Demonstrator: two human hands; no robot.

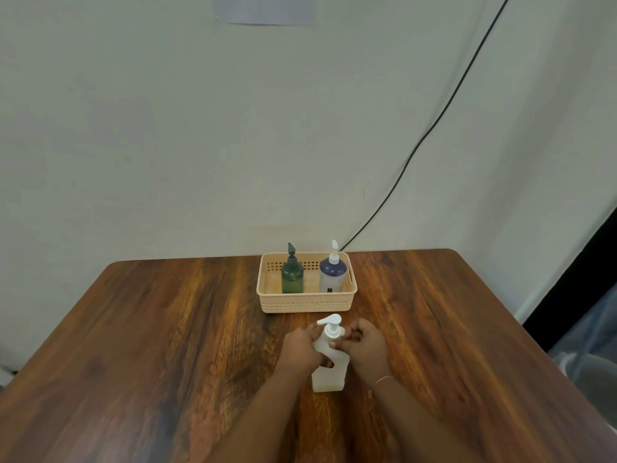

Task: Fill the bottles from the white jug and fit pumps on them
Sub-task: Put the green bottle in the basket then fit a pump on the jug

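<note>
A pale translucent bottle (329, 372) stands upright on the wooden table (167, 329), near the middle. A white pump (331, 324) sits on its neck, with the spout pointing left. My left hand (300, 350) wraps around the bottle's upper body from the left. My right hand (365, 345) is on the right side, its curled fingers and thumb pinching the pump's collar. No white jug is in view.
A peach plastic basket (307, 304) stands behind the bottle. It holds a dark green pump bottle (292, 275) and a blue-and-white pump bottle (332, 274), both upright. A black cable (434, 128) runs down the wall behind the table.
</note>
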